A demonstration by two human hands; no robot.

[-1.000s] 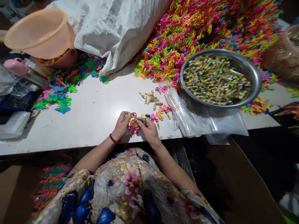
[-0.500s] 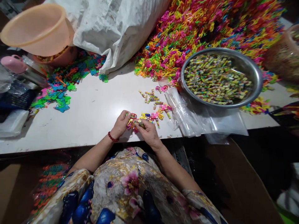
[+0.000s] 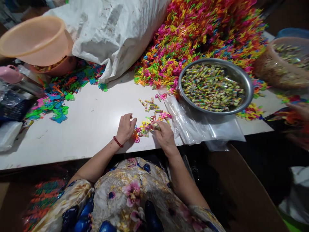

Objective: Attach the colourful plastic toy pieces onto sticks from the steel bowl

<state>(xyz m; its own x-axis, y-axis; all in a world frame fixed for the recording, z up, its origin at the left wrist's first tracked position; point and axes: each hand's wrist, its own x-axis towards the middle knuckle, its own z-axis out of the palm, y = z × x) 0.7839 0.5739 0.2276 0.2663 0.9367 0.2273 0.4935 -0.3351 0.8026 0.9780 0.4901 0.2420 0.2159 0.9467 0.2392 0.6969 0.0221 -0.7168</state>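
My left hand (image 3: 126, 128), with a red bead bracelet at the wrist, hovers over the white table with its fingers apart and nothing seen in them. Beside its fingertips lies a small cluster of bright plastic trinkets (image 3: 137, 140). My right hand (image 3: 166, 135) is closed on a small printed wrapped roll (image 3: 156, 126); its fingertips are over the right side of that cluster. Just beyond my hands, several loose wrapped rolls (image 3: 150, 104) are scattered on the table.
A steel bowl (image 3: 249, 93) full of wrapped rolls stands on the right, on clear plastic bags (image 3: 190, 124). Behind it rises a heap of colourful trinkets (image 3: 193, 35). A white sack (image 3: 116, 35) and a peach basin (image 3: 33, 42) are at back left. Another person's hand (image 3: 300, 109) shows far right.
My hands have moved apart: the left has opened away from the trinkets, and the right has shifted right, still with a wrapped roll. Another person's hand has appeared at the right edge.
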